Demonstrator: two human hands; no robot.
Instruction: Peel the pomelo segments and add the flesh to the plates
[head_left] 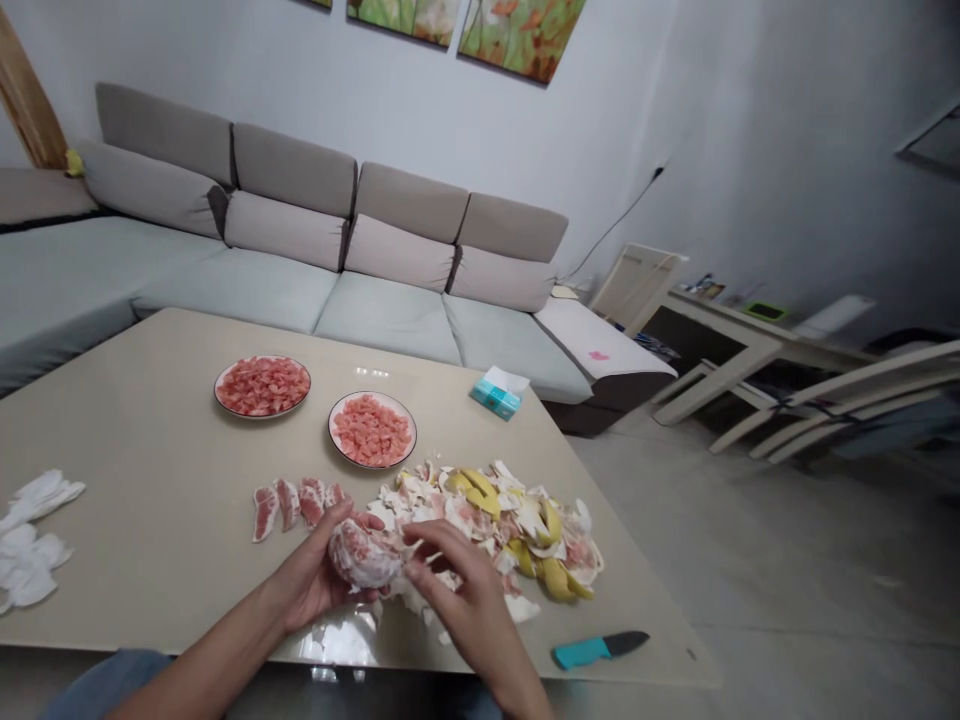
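Observation:
A peeled pomelo (365, 553), pink under patches of white pith, rests in my left hand (319, 570), whose fingers wrap around it from the left and below. My right hand (459, 590) is at the fruit's right side, thumb and fingertips drawn together in a pinch; whatever is between them is too small to make out. Just beyond my left hand, several pomelo segments (289, 503) lie in a row on the table. A heap of yellow and white pomelo peel (480, 510) spreads out behind and to the right of my right hand.
Two plates of pink pulp, one left (262, 387) and one nearer (373, 430), stand beyond the segments. A knife (600, 648) with a turquoise handle lies near the front right edge. A tissue pack (498, 393) sits far right, crumpled tissues (34, 545) far left. Behind the table (150, 440) is a sofa (382, 310).

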